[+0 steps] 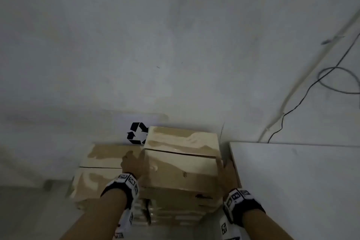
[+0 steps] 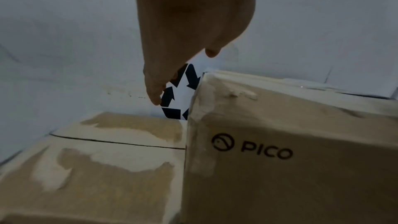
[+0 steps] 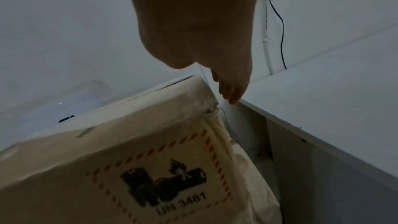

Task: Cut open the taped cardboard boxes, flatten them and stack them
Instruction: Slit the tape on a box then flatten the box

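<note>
Flanking taped box (image 1: pixel 181 161), hands (image 1: pixel 132 165), torn tape

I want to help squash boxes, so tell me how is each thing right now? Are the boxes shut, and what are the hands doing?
Tall box: shut, taped, top flaps closed, not yet cut or flattened.
Low box: shut, flaps closed, beside the tall box.
Left hand: fingers straight, against the tall box's left side.
Right hand: fingers straight, at the tall box's right side.
Black cable: hanging loose down the wall.
</note>
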Tool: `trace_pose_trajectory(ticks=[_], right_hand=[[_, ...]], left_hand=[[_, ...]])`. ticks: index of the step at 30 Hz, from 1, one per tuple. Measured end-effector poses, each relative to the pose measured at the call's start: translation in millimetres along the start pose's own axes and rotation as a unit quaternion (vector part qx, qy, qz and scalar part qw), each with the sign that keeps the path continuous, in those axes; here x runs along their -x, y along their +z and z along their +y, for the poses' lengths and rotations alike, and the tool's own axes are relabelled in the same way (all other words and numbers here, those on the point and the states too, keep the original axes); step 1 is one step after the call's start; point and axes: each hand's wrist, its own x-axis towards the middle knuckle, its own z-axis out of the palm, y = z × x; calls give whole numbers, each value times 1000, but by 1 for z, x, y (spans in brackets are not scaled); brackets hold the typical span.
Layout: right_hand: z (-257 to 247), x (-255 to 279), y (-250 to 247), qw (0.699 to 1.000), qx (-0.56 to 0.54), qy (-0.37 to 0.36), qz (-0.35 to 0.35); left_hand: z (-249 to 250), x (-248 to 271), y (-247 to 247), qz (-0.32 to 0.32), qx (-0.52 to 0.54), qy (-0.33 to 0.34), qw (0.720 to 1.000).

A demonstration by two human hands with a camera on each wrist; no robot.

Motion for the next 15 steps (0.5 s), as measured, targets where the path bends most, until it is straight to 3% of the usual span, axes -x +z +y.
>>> trace_pose_trajectory(ticks=[2,6,15], right_hand=[[-2,-19,7,999,-36,36,-11],[5,-35,18,996,-50,67,-24],[12,-40,18,995,-77,60,-24]], left_hand=[[5,-19,9,-29,9,-23,999],[7,-31,26,-97,32,-8,995],[6,-24,29,-95,48,34,994]])
